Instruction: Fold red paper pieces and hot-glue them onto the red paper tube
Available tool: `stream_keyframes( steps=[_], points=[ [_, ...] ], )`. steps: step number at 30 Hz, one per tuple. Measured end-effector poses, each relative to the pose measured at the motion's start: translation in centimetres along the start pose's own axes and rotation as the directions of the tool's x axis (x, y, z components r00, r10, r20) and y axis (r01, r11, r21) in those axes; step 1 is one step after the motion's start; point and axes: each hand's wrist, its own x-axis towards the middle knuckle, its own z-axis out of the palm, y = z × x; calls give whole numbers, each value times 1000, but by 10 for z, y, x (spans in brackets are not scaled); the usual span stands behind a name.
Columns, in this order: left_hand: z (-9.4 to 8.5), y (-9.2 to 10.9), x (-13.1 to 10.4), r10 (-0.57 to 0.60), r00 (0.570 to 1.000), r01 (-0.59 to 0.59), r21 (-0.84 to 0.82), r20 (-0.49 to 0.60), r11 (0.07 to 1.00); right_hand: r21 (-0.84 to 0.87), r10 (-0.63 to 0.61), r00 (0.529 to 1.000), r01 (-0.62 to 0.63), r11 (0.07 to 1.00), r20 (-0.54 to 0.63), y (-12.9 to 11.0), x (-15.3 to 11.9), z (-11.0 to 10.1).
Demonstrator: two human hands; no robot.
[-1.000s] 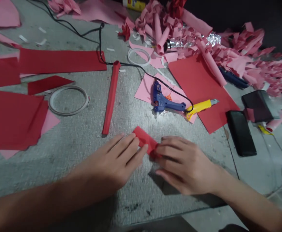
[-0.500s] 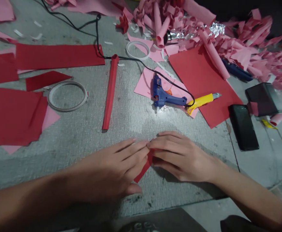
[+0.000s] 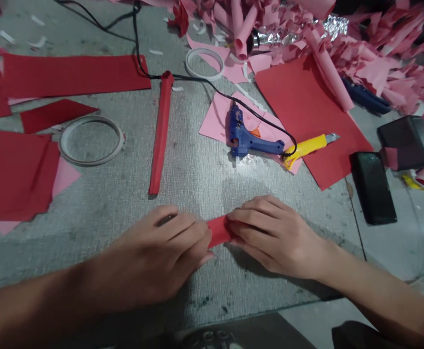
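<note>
Between my two hands a folded strip of red paper (image 3: 218,231) lies low over the table, its middle showing and its ends hidden under my fingers. My left hand (image 3: 171,247) is closed around the strip's left end, fingers curled and thumb below. My right hand (image 3: 270,235) pinches the other end with fingers bent over it. Just beyond my hands lies a long folded red paper stick (image 3: 161,135). A blue glue gun (image 3: 248,133) rests on pink paper (image 3: 214,116), with a yellow utility knife (image 3: 308,148) beside its handle.
Red sheets (image 3: 11,174) are stacked at the left, near a white tape roll (image 3: 91,140). A smaller roll (image 3: 204,64) sits farther back. A black cord (image 3: 193,78) crosses the table. At right are a black phone (image 3: 374,188) and crumpled pink paper (image 3: 383,68).
My left hand has curled its fingers round the red strip and shifted slightly left, exposing the strip's middle. My right hand stays at its end. The view has shifted a little.
</note>
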Motion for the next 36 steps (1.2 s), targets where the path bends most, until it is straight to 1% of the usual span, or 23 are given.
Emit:
stream_keyframes(
  steps=[2, 3, 6, 10, 13, 16, 21, 24, 27, 29, 30, 32, 34, 35, 36],
  points=[
    [2, 0, 1, -74, 997, 71, -114, -27, 991, 32, 23, 1000, -23, 999, 3, -1, -1, 0],
    [2, 0, 1, -119, 993, 112, -191, -23, 975, 55, 39, 999, -39, 998, 6, -1, -1, 0],
    [5, -2, 1, -236, 971, 235, -387, 46, 892, 129, 90, 996, -90, 988, 4, -2, -2, 1],
    [6, -5, 1, -320, 940, 334, -507, 117, 795, 188, 149, 989, -142, 972, -23, -2, -2, 4],
    [6, -5, 3, -342, 929, 362, -537, 143, 762, 186, 145, 989, -138, 973, -25, -2, -2, 6],
    [7, -5, 4, -348, 927, 366, -538, 140, 759, 126, 107, 994, -105, 986, -7, -1, -1, 6],
    [7, -4, 4, -298, 947, 319, -473, 122, 821, -30, 9, 998, -8, 1000, 63, 0, -2, 4],
    [8, -4, 5, -295, 949, 315, -429, 113, 847, -64, -25, 997, 30, 998, 76, 0, -2, 2],
    [8, -4, 5, -289, 950, 312, -385, 116, 869, -78, -33, 995, 41, 996, 93, 0, -1, 1],
    [7, -2, 3, -263, 961, 276, -330, 84, 903, -86, -31, 993, 41, 995, 112, 0, -1, 1],
    [5, -1, 2, -219, 974, 224, -292, 50, 930, -86, -34, 992, 44, 995, 119, 0, -2, 1],
    [1, 3, -3, -53, 998, 44, -202, -40, 978, -84, -44, 992, 54, 995, 121, 1, -2, 2],
    [-5, 6, -6, 142, 986, -152, -106, -92, 983, -76, -46, 993, 55, 996, 112, 2, -2, 2],
    [-7, 8, -7, 208, 974, -215, -68, -93, 974, -75, -45, 993, 53, 996, 105, 2, -2, 2],
    [-8, 9, -8, 243, 966, -247, -34, -86, 969, -74, -44, 994, 51, 996, 101, 2, -2, 2]
  ],
)
